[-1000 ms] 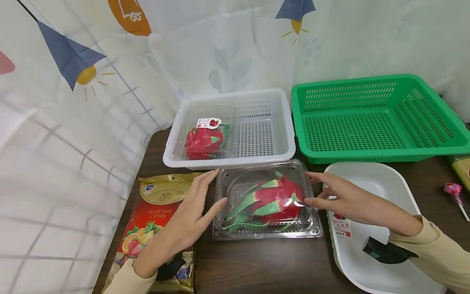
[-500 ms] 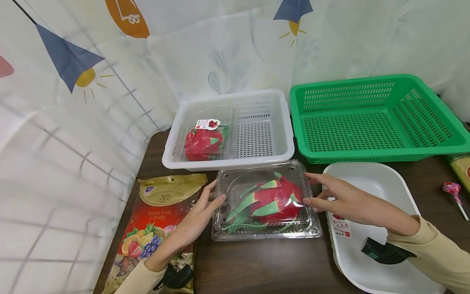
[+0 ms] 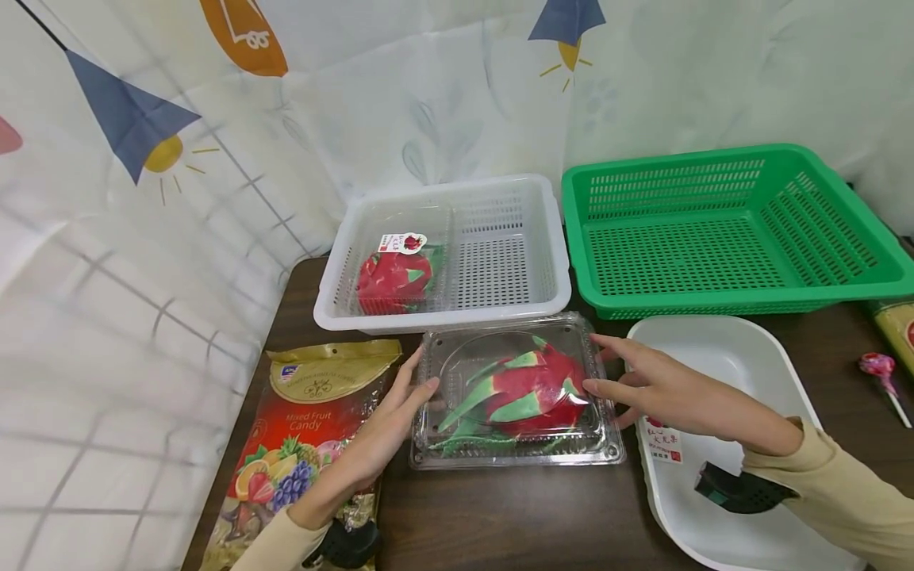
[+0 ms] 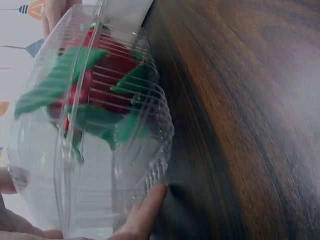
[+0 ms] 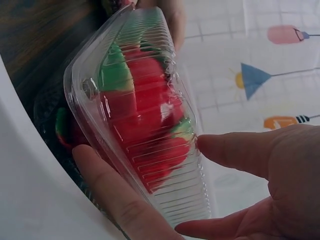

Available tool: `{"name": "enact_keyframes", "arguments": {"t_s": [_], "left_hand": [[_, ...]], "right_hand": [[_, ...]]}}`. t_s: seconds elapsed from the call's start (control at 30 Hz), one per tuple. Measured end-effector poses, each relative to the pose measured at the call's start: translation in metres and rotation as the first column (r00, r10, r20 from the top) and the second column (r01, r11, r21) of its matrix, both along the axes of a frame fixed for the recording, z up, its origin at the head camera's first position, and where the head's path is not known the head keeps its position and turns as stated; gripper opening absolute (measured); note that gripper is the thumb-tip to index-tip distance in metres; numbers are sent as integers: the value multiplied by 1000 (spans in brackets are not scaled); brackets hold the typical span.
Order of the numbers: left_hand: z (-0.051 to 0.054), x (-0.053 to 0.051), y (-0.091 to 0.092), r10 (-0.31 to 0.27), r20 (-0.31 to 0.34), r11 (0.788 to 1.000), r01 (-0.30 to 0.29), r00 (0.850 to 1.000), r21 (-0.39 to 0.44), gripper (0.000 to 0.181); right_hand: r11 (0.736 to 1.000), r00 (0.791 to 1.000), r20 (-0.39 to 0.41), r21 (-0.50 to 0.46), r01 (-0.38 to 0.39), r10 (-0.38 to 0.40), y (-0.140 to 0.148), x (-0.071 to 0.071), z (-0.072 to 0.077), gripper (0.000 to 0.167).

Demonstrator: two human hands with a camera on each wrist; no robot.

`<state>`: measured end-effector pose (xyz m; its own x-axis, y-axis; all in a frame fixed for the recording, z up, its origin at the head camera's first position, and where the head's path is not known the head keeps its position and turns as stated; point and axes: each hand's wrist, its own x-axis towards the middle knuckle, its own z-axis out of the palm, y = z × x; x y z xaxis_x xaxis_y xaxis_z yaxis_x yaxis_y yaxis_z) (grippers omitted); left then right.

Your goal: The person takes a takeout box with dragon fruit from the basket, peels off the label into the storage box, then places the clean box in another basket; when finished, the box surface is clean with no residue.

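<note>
A clear plastic clamshell box lies closed on the dark wooden table, with a red and green dragon fruit visible inside. My left hand holds the box's left end, its thumb at the upper edge. In the left wrist view, a fingertip reaches the ribbed lower edge. From the other end, my right hand grips the box. The right wrist view shows its thumb against the lid side and a finger along the rim. The far fingers of both hands are partly hidden.
Behind the box stands a white basket with another packed dragon fruit, beside a green basket. A white tray with a label sheet is at right, near a lollipop. A candy bag lies left.
My left hand has drawn slightly down along the box's left end, its fingers lower than before. My right hand has shifted a little at the right end. The box stays nearly in place.
</note>
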<state>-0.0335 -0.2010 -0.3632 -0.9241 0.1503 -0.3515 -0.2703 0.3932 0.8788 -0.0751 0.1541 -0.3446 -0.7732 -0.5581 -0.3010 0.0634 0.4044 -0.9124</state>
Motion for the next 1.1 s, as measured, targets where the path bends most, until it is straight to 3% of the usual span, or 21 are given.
{"name": "enact_keyframes", "arguments": {"t_s": [0.17, 0.4, 0.6, 0.73, 0.9, 1.1], "left_hand": [[1, 3, 4, 40, -15, 999, -40, 999, -20, 74], [7, 8, 9, 82, 3, 996, -82, 997, 30, 72], [17, 17, 12, 85, 63, 994, -89, 994, 65, 71], [24, 22, 15, 85, 78, 987, -95, 993, 131, 70], [36, 24, 17, 74, 17, 974, -76, 997, 213, 69], [46, 15, 18, 20, -38, 970, -10, 999, 244, 72]], "right_hand": [[1000, 1000, -12, 4, 7, -7, -2, 1, 0, 88], [998, 1000, -6, 65, -3, 3, 5, 3, 5, 86], [999, 1000, 23, 47, -15, 14, 16, 6, 18, 84], [999, 1000, 21, 45, -6, 5, 24, 9, 30, 83], [1000, 1000, -2, 12, -14, 14, 33, 9, 39, 81], [998, 998, -69, 63, 0, 5, 43, 4, 48, 74]]}}
